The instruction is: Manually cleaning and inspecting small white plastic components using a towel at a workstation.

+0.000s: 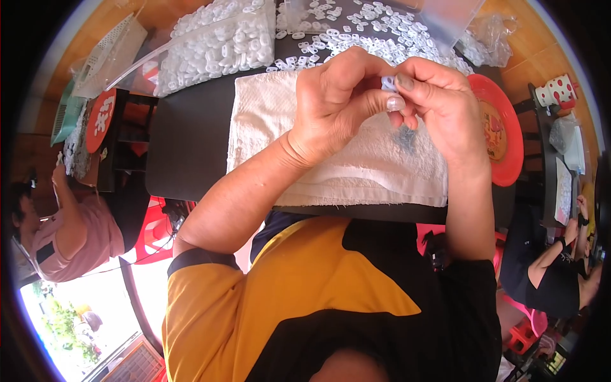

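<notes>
Above the middle of a cream towel, my left hand and my right hand meet. Between their thumbs and fingertips they pinch a small pale plastic piece with openings in it. Fingers of both hands hide part of it. Below my right fingertips, a grey-blue patch marks the towel; what it is cannot be made out. Beyond my hands lie many loose white plastic pieces of a similar sort.
A clear bag full of white pieces lies on the dark table at the back left. A red round tray sits right of the towel. Crumpled clear plastic is at the back right. Other people work at both sides.
</notes>
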